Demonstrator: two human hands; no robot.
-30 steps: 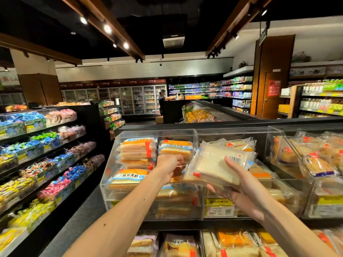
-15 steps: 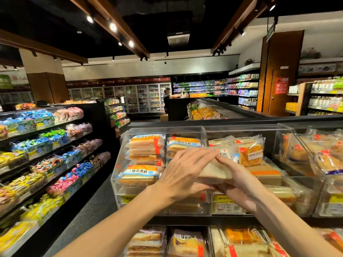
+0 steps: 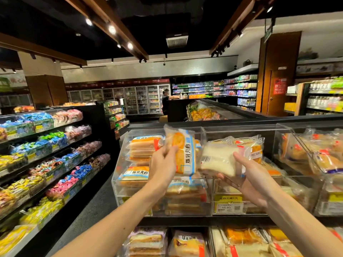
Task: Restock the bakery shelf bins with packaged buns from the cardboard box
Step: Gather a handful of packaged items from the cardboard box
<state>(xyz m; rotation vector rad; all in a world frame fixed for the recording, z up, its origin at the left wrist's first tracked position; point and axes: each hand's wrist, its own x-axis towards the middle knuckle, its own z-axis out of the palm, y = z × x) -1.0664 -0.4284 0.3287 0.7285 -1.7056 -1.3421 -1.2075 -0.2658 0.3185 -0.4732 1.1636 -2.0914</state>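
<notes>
Head view: the left hand (image 3: 163,165) is seen curled round the lower left edge of a blue-and-white labelled bun pack (image 3: 182,154), which is held upright, its long axis running up and down. The right hand (image 3: 250,175) is cupped palm-up under a pale white bread pack (image 3: 218,158), with the thumb laid on its near end. This pack is held flatter, its long axis running roughly left to right. The two packs are held just beside each other; whether their edges touch cannot be told.

Just behind and to the left of the left hand stands the left clear bin (image 3: 146,129), in which packs with the same label are stacked flat. That bin is judged the likely home of the upright pack, which would need to be laid over before it is slid in; the left hand is the nearer one. The middle bin (image 3: 239,127) lies behind the right hand and holds orange-labelled packs (image 3: 257,153). A third bin (image 3: 289,138), further right, is filled with wrapped buns. More packs (image 3: 146,240) are stacked on the shelf below. No cardboard box is in view.
</notes>
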